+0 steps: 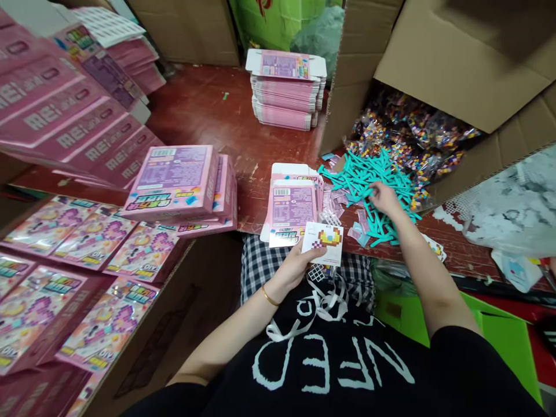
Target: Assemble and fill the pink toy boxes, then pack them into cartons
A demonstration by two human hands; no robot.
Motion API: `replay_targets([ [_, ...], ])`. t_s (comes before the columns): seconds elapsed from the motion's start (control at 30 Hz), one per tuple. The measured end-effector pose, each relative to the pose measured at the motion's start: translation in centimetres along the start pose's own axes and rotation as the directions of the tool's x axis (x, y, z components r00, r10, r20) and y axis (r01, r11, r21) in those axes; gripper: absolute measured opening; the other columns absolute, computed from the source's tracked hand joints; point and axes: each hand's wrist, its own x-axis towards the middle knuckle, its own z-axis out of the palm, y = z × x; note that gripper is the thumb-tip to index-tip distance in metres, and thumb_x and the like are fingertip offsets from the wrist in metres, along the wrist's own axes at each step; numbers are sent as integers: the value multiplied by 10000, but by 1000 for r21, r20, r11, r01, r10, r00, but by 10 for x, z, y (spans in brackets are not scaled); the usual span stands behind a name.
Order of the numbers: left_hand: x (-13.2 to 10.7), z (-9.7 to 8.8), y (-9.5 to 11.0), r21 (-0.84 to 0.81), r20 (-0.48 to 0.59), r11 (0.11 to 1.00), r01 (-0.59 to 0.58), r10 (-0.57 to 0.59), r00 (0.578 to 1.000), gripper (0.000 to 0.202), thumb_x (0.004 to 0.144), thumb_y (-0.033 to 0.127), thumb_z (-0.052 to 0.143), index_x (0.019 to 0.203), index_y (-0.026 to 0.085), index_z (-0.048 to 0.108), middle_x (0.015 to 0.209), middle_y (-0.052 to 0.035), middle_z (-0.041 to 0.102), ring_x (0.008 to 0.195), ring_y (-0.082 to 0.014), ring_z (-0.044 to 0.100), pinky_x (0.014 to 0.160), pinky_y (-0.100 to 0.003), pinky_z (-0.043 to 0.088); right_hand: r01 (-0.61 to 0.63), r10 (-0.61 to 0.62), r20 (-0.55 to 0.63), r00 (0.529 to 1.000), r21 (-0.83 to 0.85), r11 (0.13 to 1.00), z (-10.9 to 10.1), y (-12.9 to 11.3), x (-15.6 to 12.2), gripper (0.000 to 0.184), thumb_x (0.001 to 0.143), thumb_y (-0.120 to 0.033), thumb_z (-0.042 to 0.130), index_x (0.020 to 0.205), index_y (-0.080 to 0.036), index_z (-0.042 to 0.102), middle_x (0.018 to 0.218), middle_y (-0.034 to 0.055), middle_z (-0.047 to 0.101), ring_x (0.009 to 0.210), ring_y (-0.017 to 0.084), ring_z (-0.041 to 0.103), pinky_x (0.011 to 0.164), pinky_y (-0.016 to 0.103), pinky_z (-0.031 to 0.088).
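My left hand (299, 263) is closed on a white card (329, 238) printed with a yellow and brown pixel picture. Below the card, a white grid piece (317, 272) shows by the same fingers. Over on the right, the bent fingers of my right hand (384, 198) pinch at a teal stick in a loose heap of teal plastic sticks (384, 168). The fingertips are partly hidden there. Small clear and pink packets (358, 229) lie at the heap's left edge. Flattened pink boxes (293, 202) lie just beyond the card.
An open carton (347, 75) at right holds bags of colourful beads (391, 124). Folded boxes (284, 92) are stacked at the back of the red table (204, 104). Filled pink boxes (174, 176) stand at left, above a carton of more boxes (108, 318).
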Motion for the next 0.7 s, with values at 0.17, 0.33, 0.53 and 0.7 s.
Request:
replay_targets([
  [0.17,6,0,-2,-29,-76,994,-109,107,991,469,614,192,774,1063,162,640,985,-55,742,838,-201,675,730,-297,521,17,-24,-2,1000,760,650,-30,-44,-46,510,667,-392,828,1060,-270,526,740,-53,584,522,114,551,511,263,494],
  [0.33,8,4,-10,26,-81,973,-229,231,970,587,627,174,773,1192,206,617,1023,-16,712,927,-186,636,870,-304,475,-215,-87,301,950,829,516,4,-117,-120,534,499,-417,944,853,-215,599,648,-62,583,481,66,483,452,209,417],
  [0.53,4,-7,-8,195,-72,924,-329,348,935,589,660,248,792,1220,215,615,1185,-50,681,1079,-237,615,989,-361,459,-96,-73,178,981,782,616,1,-120,-119,445,474,-500,937,598,-201,632,741,4,608,681,141,567,647,313,510],
  [0.7,2,-15,-7,299,50,877,-377,380,924,588,711,320,778,1269,216,622,1255,-57,666,1159,-263,595,1051,-379,437,-20,-218,280,935,654,756,-11,-125,-108,391,472,-456,943,592,-198,676,1306,82,598,1224,288,567,1025,452,472],
])
